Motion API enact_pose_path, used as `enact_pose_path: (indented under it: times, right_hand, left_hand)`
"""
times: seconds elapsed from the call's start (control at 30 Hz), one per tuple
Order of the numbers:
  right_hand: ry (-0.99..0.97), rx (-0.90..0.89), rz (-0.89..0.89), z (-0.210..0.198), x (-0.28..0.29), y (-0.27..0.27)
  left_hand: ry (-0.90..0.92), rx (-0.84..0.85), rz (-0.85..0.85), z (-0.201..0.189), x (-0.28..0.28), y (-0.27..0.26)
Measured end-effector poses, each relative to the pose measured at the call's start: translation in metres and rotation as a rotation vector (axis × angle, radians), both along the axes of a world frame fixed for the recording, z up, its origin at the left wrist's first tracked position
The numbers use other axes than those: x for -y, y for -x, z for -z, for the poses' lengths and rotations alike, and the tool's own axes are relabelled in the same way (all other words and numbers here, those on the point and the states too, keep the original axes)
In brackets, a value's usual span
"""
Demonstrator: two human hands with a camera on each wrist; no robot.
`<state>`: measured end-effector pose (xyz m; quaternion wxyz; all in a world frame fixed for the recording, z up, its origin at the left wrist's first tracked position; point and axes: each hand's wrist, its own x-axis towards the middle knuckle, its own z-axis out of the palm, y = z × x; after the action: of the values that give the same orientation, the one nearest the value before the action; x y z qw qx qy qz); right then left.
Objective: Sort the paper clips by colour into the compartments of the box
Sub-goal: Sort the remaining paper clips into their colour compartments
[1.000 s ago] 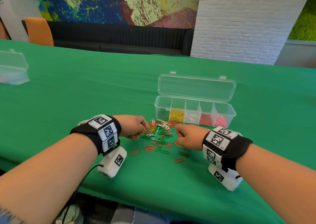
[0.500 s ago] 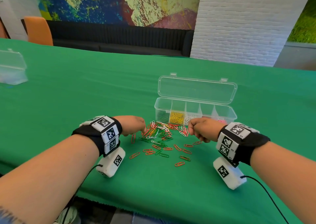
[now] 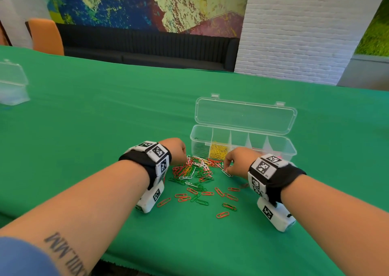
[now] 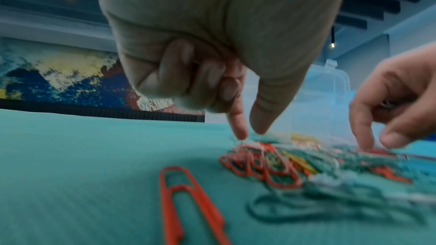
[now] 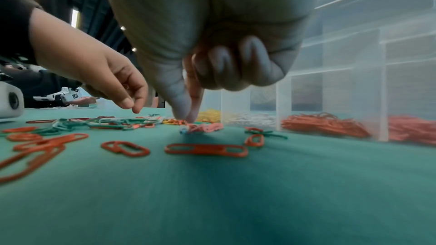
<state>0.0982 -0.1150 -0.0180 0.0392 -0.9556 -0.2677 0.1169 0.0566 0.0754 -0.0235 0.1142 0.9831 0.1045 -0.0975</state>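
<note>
A loose pile of red, green and white paper clips point(image 3: 195, 170) lies on the green cloth in front of the clear compartment box point(image 3: 282, 149), whose lid stands open. Green point(image 3: 200, 149) and yellow point(image 3: 219, 150) clips fill its left compartments. White point(image 5: 250, 118) and red point(image 5: 325, 124) clips show in the right wrist view. My left hand point(image 3: 179, 151) is at the pile's left edge. Its thumb and forefinger point(image 4: 238, 131) pinch a white clip point(image 3: 188, 160). My right hand point(image 3: 235, 162) is at the pile's right edge, thumb and forefinger point(image 5: 179, 107) pinching a clip point(image 3: 227, 173) on the cloth.
Scattered red and green clips point(image 3: 210, 198) lie between my wrists toward the table's near edge point(image 3: 189, 263). One red clip point(image 4: 188, 202) lies just under my left wrist. A second clear box point(image 3: 12, 84) stands far left. An orange chair point(image 3: 46, 35) is behind the table.
My right hand rose toward the box half a second ago and has come back down onto the pile's right edge. My left hand has shifted right onto the pile.
</note>
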Motion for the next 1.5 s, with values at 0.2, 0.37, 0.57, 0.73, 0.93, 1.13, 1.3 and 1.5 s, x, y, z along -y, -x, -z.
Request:
enact_pose_path:
  times: [0.2,0.37,0.57,0.73,0.93,1.13,1.3,1.5]
  right_hand:
    - [0.02,0.039,-0.001,0.006,0.001,-0.004]
    - [0.066,0.028,-0.044,0.008,-0.001,-0.007]
    - [0.119,0.065,-0.085,0.008,-0.002,-0.006]
    - [0.129,0.075,-0.08,0.008,-0.003,-0.004]
    - [0.002,0.013,-0.035,0.005,-0.005,-0.002]
    - [-0.058,-0.029,-0.057,0.008,-0.008,-0.002]
    - [-0.114,-0.046,-0.031,0.01,-0.006,-0.003]
    - [-0.128,-0.109,-0.001,0.007,-0.007,-0.001]
  left_hand:
    - [-0.065,-0.016,-0.016,0.011,0.002,-0.015]
    - [-0.068,-0.012,-0.023,0.013,0.001,-0.018]
    - [0.024,0.033,0.017,0.009,0.004,-0.013]
    - [0.047,0.003,-0.011,0.008,0.006,-0.011]
    - [0.054,-0.029,-0.008,0.007,0.009,-0.01]
    - [0.081,-0.01,-0.04,0.002,0.008,-0.008]
    - [0.102,-0.017,-0.009,-0.002,0.002,0.002]
    - [0.098,-0.14,0.083,-0.01,0.01,0.024]
